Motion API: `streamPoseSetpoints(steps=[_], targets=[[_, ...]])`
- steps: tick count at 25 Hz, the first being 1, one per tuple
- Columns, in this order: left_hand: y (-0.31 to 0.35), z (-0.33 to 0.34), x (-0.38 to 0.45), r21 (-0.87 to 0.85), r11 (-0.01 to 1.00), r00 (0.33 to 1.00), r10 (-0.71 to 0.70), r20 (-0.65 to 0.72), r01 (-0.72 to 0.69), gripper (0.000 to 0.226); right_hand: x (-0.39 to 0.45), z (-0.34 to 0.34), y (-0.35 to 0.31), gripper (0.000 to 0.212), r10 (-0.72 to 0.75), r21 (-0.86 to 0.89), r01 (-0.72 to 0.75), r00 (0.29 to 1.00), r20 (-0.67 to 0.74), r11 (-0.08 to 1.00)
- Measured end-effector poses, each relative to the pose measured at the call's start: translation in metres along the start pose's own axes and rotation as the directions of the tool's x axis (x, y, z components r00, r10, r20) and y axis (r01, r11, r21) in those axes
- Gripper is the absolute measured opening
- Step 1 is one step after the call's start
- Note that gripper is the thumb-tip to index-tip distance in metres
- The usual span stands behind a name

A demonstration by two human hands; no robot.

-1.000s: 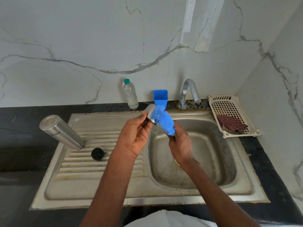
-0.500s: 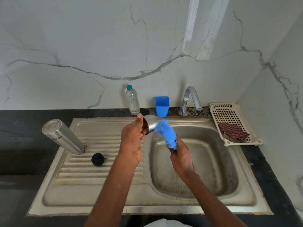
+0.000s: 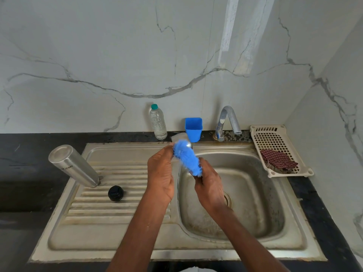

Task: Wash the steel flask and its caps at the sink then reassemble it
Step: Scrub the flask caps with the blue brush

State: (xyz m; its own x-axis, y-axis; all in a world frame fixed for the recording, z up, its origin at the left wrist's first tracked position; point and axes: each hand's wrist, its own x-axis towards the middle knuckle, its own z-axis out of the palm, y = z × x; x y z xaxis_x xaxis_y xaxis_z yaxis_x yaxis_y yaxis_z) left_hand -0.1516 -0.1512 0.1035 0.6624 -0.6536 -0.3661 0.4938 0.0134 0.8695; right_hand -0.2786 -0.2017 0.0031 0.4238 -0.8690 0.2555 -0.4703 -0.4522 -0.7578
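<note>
Steel cap scrubbed with a blue brush above the sink's left basin edge

The steel cap, blurred, is held in the curled fingers of the left hand, while the right hand grips the blue bristle brush pressed against it; the steel flask stands mouth-down and tilted on the sink drainboard, a black cap just beside it; a water bottle, blue cup, tap and basket with a cloth line the back

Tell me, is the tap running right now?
It looks off. No stream of water shows below the spout of the tap, and the sink basin under it shows no falling water.
</note>
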Motion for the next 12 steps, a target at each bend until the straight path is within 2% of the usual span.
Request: streamPoseSetpoints(steps=[2,5,8,10,12], targets=[[0.001,0.001,-0.002,0.024,0.998,0.998,0.055,-0.007,-0.055,0.013,-0.012,0.001,0.007,0.062,0.060,-0.015,-0.060,0.998,0.018,0.998],[0.007,-0.003,0.000,-0.075,0.996,0.998,0.055,-0.002,-0.056,0.022,-0.013,-0.005,0.008,0.063,0.084,-0.008,-0.084,0.996,-0.012,0.996],[0.007,-0.004,0.001,-0.122,0.991,0.998,-0.053,0.029,0.056,0.020,0.002,-0.008,0.002,0.062,-0.006,-0.029,0.005,0.999,-0.038,1.000],[0.002,-0.007,0.000,-0.134,0.981,0.989,-0.134,0.061,0.141,0.013,-0.004,-0.006,0.006,0.060,0.005,0.004,-0.005,0.999,-0.039,1.000],[0.000,-0.010,0.000,-0.166,0.972,0.985,-0.156,0.071,0.166,0.007,-0.008,-0.007,0.005,0.059,0.017,0.032,-0.016,1.000,-0.022,0.999]])
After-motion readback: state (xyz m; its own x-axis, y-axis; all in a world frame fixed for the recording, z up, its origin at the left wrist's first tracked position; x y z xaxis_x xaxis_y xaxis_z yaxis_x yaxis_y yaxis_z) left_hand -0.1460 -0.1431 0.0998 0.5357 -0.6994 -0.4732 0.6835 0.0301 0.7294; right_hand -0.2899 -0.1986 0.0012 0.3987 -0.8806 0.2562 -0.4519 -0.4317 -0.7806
